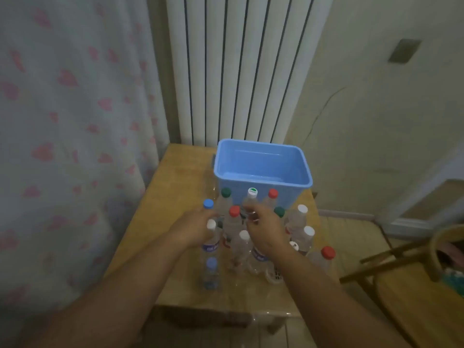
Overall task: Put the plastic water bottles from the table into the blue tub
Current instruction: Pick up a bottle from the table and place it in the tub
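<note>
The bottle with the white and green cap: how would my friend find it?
Find the blue tub at the back of the table. Three bottles stand in a row before its near wall; it is the middle one. The green cap and red cap beside it are plain; its own is white with a green ring.

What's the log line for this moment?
blue tub: no bottle seen inside | bottles: on table | right hand: curled round green-and-white-capped bottle | left hand: among bottles, grip unclear
</note>
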Motion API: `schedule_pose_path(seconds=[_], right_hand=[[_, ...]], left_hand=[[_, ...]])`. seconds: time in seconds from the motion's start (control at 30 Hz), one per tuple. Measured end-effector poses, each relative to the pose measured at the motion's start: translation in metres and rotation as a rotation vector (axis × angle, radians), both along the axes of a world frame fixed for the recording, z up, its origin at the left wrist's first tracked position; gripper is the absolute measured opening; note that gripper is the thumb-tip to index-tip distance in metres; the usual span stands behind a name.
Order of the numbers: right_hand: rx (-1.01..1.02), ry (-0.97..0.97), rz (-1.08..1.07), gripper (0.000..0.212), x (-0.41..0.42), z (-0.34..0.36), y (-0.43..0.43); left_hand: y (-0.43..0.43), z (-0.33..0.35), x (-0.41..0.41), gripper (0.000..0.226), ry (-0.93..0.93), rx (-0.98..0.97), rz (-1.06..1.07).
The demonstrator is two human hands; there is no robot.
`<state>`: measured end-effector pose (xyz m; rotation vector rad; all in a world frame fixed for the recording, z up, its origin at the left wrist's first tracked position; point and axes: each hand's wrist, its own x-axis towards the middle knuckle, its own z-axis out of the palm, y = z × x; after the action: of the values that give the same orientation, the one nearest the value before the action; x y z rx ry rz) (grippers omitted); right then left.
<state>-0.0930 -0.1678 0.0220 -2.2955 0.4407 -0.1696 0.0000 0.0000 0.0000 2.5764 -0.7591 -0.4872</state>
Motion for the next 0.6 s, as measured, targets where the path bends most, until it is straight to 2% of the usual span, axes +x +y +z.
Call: schedule_pose_path(seconds=[0.17, 0.4, 0.6], right_hand=[[0.002, 0.124, 0.061, 0.044, 0.018, -0.016, 0.018], [-0.006, 0.207, 0.072, 0.042, 0.036, -0.026, 0.027], [0.002, 0.231, 0.078, 0.036, 0.049, -0.024, 0.032]], left_hand=[[-0.007, -0.007, 0.001, 0.048, 0.005, 0.078, -0.113], [-0.002, -0.028, 0.013, 0.027, -0.042, 0.120, -0.133], [0.003, -0.016, 0.035, 0.019, -0.040, 0.064, -0.082]])
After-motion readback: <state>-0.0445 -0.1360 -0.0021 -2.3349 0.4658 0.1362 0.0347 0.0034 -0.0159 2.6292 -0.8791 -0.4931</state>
